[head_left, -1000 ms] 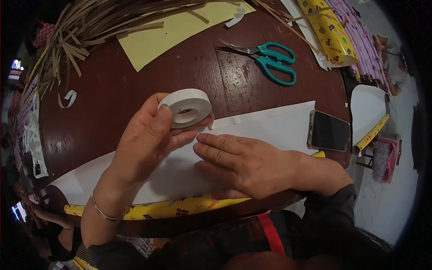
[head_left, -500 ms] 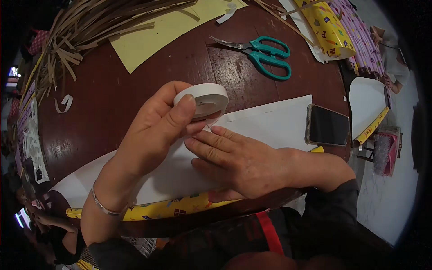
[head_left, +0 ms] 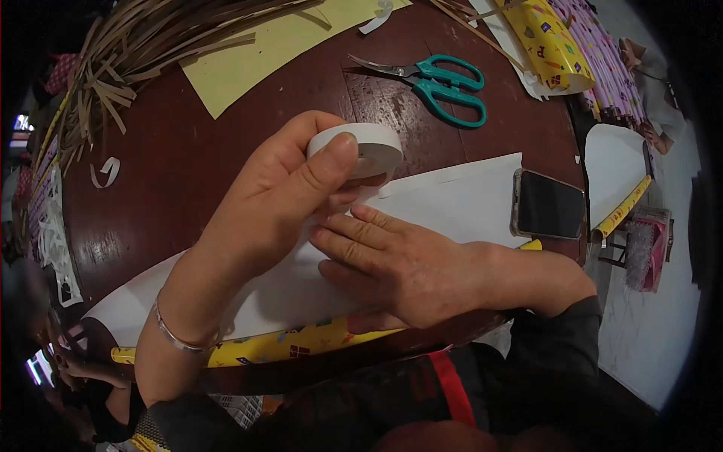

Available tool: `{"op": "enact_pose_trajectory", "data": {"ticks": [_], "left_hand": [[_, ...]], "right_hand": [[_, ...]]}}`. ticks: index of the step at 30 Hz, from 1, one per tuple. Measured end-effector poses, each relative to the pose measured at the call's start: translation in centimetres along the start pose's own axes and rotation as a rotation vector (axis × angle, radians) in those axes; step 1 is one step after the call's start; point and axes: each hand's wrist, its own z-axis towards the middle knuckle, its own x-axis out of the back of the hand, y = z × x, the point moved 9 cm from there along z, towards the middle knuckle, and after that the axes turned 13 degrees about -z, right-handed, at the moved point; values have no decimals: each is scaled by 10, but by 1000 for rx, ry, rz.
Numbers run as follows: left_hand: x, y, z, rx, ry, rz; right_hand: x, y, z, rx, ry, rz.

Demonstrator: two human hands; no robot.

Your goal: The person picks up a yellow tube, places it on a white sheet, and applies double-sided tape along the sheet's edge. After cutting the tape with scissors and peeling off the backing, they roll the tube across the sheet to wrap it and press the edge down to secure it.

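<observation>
My left hand [head_left: 275,192] is closed round a roll of white tape [head_left: 380,143], with the thumb on its side. Just below and to the right, my right hand [head_left: 395,264] lies palm down with its fingers spread on a large white sheet [head_left: 444,192]. The fingertips of both hands are close together near the sheet's upper edge. Along the sheet's near side runs a rolled yellow patterned edge [head_left: 282,346], partly under my right hand and left forearm.
Teal-handled scissors [head_left: 450,90] and a phone [head_left: 550,205] lie on the dark red table [head_left: 181,162]. Brown strips [head_left: 151,45] and a yellow sheet [head_left: 241,64] are at the far left. Yellow patterned rolled paper [head_left: 553,49] lies far right. Another person's arm [head_left: 113,399] shows lower left.
My left hand and the tape roll have moved slightly up and to the right, away from my right hand. My right hand has stayed almost in place.
</observation>
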Motion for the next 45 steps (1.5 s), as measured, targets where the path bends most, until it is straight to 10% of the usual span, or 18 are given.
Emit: {"op": "enact_pose_trajectory", "data": {"ticks": [45], "left_hand": [[-39, 5, 50, -89, -115, 101]], "right_hand": [[3, 1, -3, 14, 62, 86]]}}
